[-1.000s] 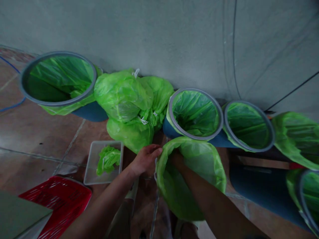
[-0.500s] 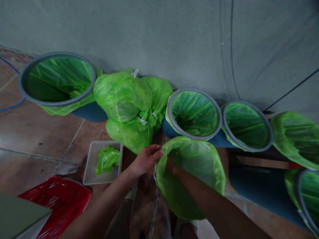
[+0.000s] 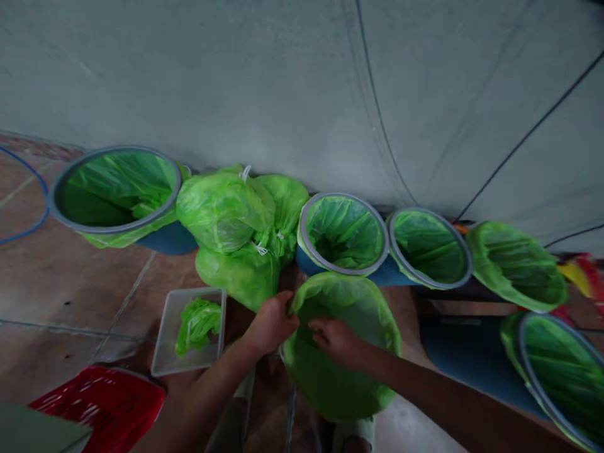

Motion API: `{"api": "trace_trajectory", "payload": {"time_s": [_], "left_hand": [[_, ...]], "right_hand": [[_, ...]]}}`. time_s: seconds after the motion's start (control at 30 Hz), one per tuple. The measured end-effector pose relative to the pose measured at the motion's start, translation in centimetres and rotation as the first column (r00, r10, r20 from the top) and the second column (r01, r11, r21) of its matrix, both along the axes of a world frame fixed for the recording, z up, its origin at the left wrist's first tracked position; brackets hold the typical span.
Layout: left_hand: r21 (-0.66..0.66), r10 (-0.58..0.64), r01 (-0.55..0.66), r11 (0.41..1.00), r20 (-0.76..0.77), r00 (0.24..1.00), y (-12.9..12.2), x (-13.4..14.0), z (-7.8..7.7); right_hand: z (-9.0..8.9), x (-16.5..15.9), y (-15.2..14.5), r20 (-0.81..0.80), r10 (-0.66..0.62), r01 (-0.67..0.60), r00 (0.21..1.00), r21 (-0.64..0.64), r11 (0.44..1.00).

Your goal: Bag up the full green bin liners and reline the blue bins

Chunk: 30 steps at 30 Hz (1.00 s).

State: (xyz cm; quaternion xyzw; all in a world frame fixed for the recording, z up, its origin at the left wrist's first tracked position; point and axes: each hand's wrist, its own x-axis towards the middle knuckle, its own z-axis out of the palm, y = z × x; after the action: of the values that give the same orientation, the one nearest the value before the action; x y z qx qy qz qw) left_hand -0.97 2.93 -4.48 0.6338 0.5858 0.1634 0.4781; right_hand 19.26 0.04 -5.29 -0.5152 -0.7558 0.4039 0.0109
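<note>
Right in front of me stands a round bin lined with a green plastic bag (image 3: 346, 393), the bag folded over its rim. My left hand (image 3: 274, 324) is closed on the bag's edge at the left side of the rim. Over the bin's opening is my right hand (image 3: 336, 343), its fingers curled together; whether they hold anything is too dark to make out. To the left, a clear plastic tub (image 3: 160, 340) holds a crumpled bundle of green plastic (image 3: 198, 324). Several tied, filled green bags (image 3: 226, 211) lie heaped behind my left hand.
A large grey-rimmed bin (image 3: 59, 211) stands at the left. Two lined bins (image 3: 306, 242) (image 3: 467, 251) are against the wall, with more lined bins at the right. A red plastic crate (image 3: 108, 396) sits lower left. Cables (image 3: 377, 107) hang along the wall.
My right hand has come up from deep inside the bag to near its opening, fingers now curled. My left hand stays at the rim. The view has shifted up and right.
</note>
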Motion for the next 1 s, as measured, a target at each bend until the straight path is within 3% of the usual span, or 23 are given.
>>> {"api": "trace_trajectory", "payload": {"time_s": [0.1,0.17,0.27,0.33,0.4,0.5,0.63,0.7,0.83,1.0], "left_hand": [[-0.012,0.010,-0.011,1.000,-0.094,0.996,-2.3,-1.1,-0.1],[-0.076,0.031,-0.036,0.996,-0.066,0.997,-4.2,-2.5,0.0],[-0.123,0.093,-0.095,0.988,-0.024,0.995,-6.1,-4.7,0.5],[-0.127,0.124,-0.129,0.983,-0.049,0.991,-6.2,-5.7,1.1],[-0.095,0.178,-0.193,0.977,-0.142,0.974,-5.0,-6.0,1.8],[0.027,0.274,-0.275,0.961,-0.233,0.933,-1.5,-4.9,2.6],[0.180,0.154,-0.116,0.977,-0.212,0.965,3.6,-1.1,2.6],[0.168,0.066,-0.020,0.986,-0.276,0.959,5.2,0.8,2.1],[0.206,-0.055,0.116,0.972,-0.281,0.958,5.2,2.3,0.6],[0.328,-0.060,0.159,0.931,-0.294,0.954,2.8,1.0,-0.4]], "right_hand": [[3.4,3.1,-0.9,-0.077,-0.130,0.135,0.989,0.061,0.989],[5.0,4.9,-1.1,-0.115,-0.249,0.264,0.962,0.140,0.954],[5.9,5.9,0.5,-0.193,-0.388,0.430,0.901,0.286,0.856],[5.6,5.3,2.7,-0.231,-0.408,0.469,0.883,0.396,0.790],[5.2,4.0,5.3,-0.204,-0.384,0.434,0.901,0.482,0.761],[4.7,1.8,8.4,-0.077,-0.303,0.295,0.950,0.541,0.787],[4.5,0.0,9.9,0.076,-0.185,0.117,0.980,0.532,0.838],[4.4,-0.2,9.9,0.135,-0.165,0.076,0.977,0.502,0.861],[4.3,0.1,9.4,0.219,-0.106,-0.005,0.970,0.452,0.892],[4.1,0.6,8.7,0.293,-0.059,-0.074,0.954,0.424,0.903]]}}
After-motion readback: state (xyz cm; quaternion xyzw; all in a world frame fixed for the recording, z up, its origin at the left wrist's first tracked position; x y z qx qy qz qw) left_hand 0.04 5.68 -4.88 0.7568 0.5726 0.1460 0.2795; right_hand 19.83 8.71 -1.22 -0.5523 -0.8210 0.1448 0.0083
